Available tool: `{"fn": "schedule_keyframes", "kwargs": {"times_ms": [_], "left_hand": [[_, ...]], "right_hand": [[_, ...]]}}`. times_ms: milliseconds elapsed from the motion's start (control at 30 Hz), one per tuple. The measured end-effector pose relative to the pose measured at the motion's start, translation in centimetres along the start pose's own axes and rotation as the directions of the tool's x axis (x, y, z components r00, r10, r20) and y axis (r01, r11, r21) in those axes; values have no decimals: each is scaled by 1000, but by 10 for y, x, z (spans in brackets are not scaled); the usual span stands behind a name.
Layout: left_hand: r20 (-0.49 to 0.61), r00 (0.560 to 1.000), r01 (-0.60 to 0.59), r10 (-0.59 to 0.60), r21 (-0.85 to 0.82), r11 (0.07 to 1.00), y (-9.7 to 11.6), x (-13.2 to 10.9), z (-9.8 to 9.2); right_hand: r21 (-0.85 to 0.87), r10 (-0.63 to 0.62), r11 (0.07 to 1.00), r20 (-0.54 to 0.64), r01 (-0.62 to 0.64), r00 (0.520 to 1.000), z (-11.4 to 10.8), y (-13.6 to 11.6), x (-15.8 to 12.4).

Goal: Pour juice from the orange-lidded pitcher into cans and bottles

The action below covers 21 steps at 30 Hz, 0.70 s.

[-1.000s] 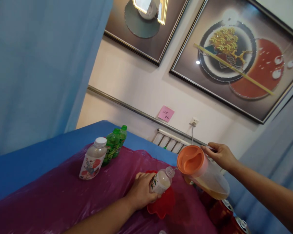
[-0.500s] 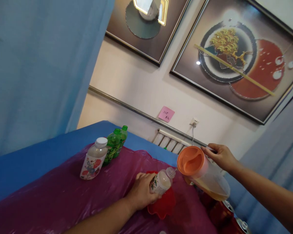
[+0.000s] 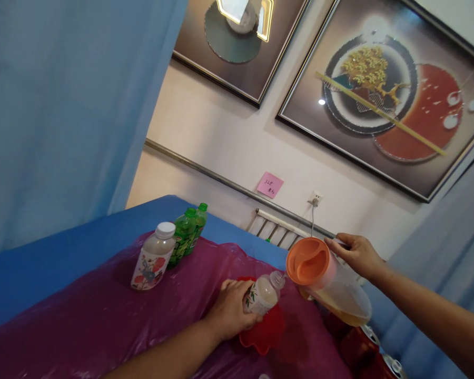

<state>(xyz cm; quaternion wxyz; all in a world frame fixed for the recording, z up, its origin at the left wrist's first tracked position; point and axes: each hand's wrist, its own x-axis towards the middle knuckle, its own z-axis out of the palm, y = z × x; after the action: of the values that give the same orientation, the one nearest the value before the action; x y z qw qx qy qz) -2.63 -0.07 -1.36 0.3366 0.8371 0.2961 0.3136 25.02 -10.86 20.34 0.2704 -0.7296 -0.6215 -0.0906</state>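
Purple sheet [image 3: 82,326] | left hand [image 3: 229,310] grips small bottle [image 3: 263,295] | right hand [image 3: 357,255] tilts pitcher [image 3: 327,287], handle hidden | cans [image 3: 373,350] cut off

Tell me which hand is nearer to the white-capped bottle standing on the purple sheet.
Left. The left hand grips a small bottle right of the white-capped bottle; the right hand holds the pitcher farther right.

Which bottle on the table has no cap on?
The small bottle held tilted in the left hand, its open neck by the pitcher. The white-capped bottle and two green bottles stand upright, capped.
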Motion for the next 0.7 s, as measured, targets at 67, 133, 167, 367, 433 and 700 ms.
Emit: {"fn": "schedule_keyframes", "kwargs": {"times_ms": [67, 133, 167, 367, 433, 700], "left_hand": [[-8, 1000, -1, 1, -8, 1000, 1, 0, 0], [-14, 1000, -6, 5, -13, 1000, 1, -1, -1], [-14, 1000, -9, 9, -14, 1000, 1, -1, -1], [-15, 1000, -19, 19, -11, 1000, -1, -1, 1], [-19, 1000, -16, 16, -6, 1000, -1, -1, 1], [-4, 1000, -21, 21, 8, 1000, -1, 0, 1]], "right_hand": [[4, 4, 1000, 2, -4, 1000, 0, 0, 0], [0, 7, 1000, 2, -7, 1000, 0, -2, -1], [-3, 6, 1000, 2, -6, 1000, 0, -3, -1], [1, 0, 1000, 3, 0, 1000, -1, -5, -2], [-1, -8, 1000, 1, 8, 1000, 0, -4, -2], [16, -20, 1000, -7, 21, 1000, -1, -4, -2]]}}
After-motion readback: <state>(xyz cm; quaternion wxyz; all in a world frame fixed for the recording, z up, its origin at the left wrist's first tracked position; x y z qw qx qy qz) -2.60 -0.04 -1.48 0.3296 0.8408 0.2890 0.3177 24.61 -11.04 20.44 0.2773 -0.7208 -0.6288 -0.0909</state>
